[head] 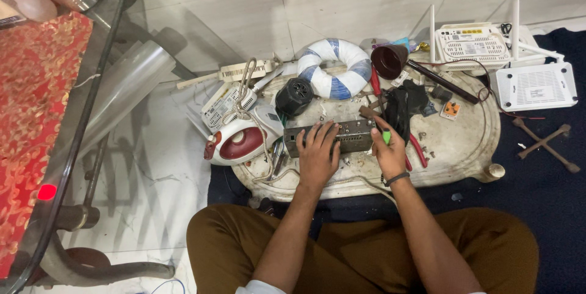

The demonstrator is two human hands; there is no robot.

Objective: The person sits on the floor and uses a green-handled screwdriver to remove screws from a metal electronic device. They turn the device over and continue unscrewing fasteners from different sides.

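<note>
Seen from above, a person sits cross-legged on the floor before a low oval tray [470, 147] crowded with repair clutter. At the tray's near middle lies a small rectangular metal electronics chassis [351, 136], grey and perforated, its long axis running left to right across the person's view, one end toward a red and white clothes iron [238, 142] just left of it. The left hand [317, 150] lies flat over the chassis's left half, fingers spread, pressing down rather than gripping. The right hand [389, 150] is curled closed around a green-handled tool [386, 137], likely a screwdriver, at the chassis's right end; where its tip sits cannot be told. The chassis looks stiff, fairly light sheet metal with hard edges and possibly loose parts, best held by its long sides or pinned from above. Behind the chassis sit a black round part [293, 97], a blue and white wrapped ring [335, 68] and a dark funnel [389, 61]; two white routers [537, 86] lie beyond, to its right.
</note>
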